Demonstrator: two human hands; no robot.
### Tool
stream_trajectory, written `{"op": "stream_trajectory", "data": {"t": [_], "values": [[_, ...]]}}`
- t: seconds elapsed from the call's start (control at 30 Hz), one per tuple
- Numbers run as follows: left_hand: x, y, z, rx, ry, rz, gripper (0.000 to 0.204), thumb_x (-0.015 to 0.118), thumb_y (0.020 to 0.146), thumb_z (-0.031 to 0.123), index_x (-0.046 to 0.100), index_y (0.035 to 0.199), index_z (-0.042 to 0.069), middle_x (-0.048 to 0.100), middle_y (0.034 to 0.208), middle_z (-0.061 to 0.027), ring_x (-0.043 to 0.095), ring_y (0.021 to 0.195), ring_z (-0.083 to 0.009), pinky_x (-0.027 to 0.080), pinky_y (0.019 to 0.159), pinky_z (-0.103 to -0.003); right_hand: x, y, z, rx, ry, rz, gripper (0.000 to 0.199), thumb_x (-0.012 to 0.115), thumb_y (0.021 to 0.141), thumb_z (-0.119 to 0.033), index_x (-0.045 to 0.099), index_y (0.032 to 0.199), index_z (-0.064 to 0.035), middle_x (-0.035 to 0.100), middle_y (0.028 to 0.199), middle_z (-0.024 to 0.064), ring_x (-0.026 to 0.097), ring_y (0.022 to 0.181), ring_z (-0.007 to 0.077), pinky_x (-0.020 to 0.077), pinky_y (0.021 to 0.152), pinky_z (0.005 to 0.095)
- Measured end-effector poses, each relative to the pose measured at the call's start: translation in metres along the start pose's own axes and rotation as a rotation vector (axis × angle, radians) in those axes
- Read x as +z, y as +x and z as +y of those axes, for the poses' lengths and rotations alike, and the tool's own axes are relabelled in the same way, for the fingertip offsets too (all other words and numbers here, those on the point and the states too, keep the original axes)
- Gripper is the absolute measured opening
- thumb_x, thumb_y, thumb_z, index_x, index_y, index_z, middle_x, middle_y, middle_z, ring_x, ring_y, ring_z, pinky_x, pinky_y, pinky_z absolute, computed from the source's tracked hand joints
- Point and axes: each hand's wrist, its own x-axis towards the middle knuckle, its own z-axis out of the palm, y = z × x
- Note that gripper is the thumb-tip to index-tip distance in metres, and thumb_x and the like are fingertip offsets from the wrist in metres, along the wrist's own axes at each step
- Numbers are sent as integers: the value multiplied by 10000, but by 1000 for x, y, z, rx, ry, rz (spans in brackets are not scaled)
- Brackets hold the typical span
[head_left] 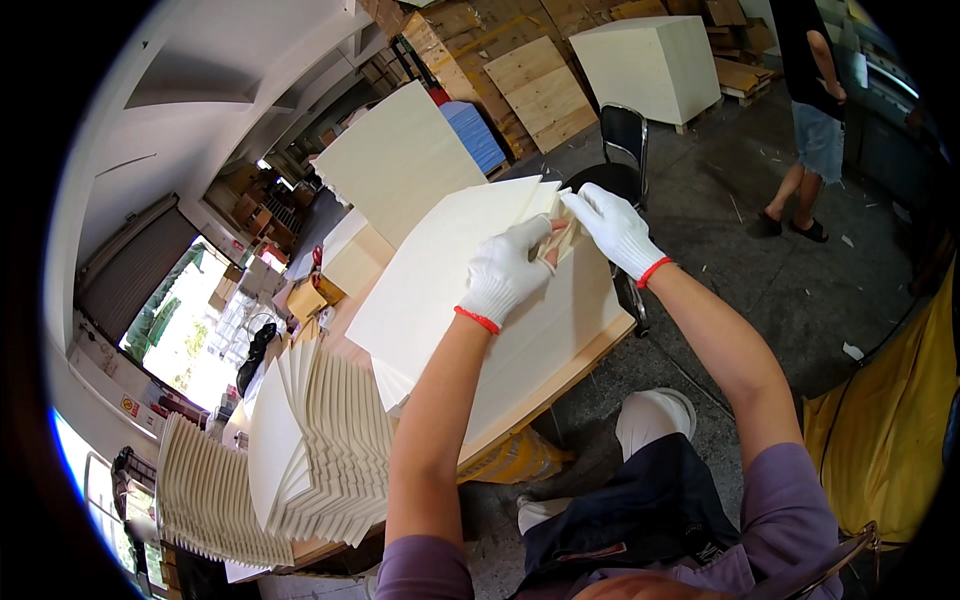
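Note:
A sheaf of large cream paperboard sheets (pixel 440 265) lies fanned on the worktable. My left hand (pixel 505 268), in a white knit glove with a red cuff and bare fingertips, is closed on the sheets' right edge. My right hand (pixel 614 230), gloved the same way, bends its fingers down at the far right corner of these sheets, close to the left. Between the hands the edges stand bunched and slightly apart. Several stepped stacks of folded cream sheets (pixel 335 440) sit to the left of my left forearm.
Behind the sheaf rises a tall cream board stack (pixel 400 160). A black chair (pixel 622 150) stands beyond my right hand. Farther off are a big white block of sheets (pixel 645 75) on a pallet and a standing person (pixel 815 110). Yellow fabric (pixel 880 410) hangs at right.

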Motion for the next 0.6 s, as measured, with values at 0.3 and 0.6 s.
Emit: {"op": "stream_trajectory", "data": {"t": [0.3,0.6], "values": [[4,-12,-12,69,-8,247,552,637,838,108,547,1366,241,668,1173,-147,656,1041,-369,534,870,-416,11,-4,-41,455,1409,56,352,686,935,-297,583,1171,-57,631,1096,78,645,948,211,542,816,335],[27,-169,-29,126,-402,476,306,613,893,55,614,1199,44,620,1276,-152,612,1176,-316,492,976,-390,79,-41,-86,710,1296,-439,370,593,984,-193,496,1296,-18,568,1246,144,589,1115,293,563,895,435]]}}
